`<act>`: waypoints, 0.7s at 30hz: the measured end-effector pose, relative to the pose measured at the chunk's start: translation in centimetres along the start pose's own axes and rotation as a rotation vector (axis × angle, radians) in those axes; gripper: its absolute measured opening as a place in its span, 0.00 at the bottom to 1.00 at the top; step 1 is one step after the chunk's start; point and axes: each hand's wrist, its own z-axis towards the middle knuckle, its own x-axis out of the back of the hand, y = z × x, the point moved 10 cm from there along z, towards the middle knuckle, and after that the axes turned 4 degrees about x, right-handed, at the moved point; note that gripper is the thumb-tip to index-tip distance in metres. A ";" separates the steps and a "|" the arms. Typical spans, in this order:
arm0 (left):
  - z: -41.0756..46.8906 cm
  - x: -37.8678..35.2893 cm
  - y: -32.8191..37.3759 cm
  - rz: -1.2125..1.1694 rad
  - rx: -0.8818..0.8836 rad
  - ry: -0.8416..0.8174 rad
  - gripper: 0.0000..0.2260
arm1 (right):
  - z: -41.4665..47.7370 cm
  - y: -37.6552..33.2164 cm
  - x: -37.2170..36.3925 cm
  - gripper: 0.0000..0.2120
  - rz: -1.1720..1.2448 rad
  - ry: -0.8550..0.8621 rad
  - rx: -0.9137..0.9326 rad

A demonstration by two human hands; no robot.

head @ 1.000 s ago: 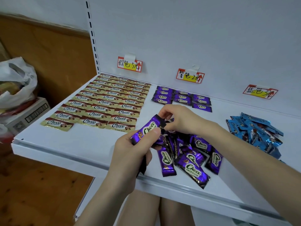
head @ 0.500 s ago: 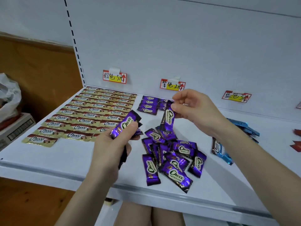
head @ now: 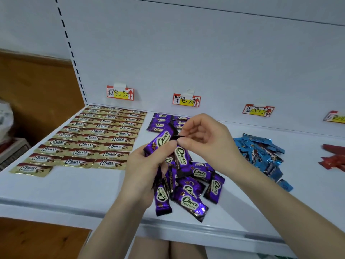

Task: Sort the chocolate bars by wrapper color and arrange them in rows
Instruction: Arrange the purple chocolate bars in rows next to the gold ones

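Head view: left grip (head: 143, 172) holds purple bars (head: 161, 141), right grip (head: 207, 135) pinches another bar (head: 181, 157), masking rows (head: 160, 120).

White shelf (head: 74, 187). Gold-wrapped bars (head: 97, 139) in neat rows, 10 o'clock. Purple rows (head: 160, 122) at 12, against the back wall. Loose purple heap (head: 190, 195) at centre. Blue heap (head: 261, 156) at 3; red bars (head: 334, 159) beyond it.

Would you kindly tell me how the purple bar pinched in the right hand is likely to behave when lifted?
Probably light: the right hand holds the purple bar by a fingertip pinch on its crimped end. It hangs straight, so likely stiff. The glossy wrapper may slip.
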 end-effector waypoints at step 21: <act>0.9 2.6 -0.6 0.096 0.069 -0.001 0.19 | 4.9 10.5 1.6 0.10 -0.788 -0.293 -0.105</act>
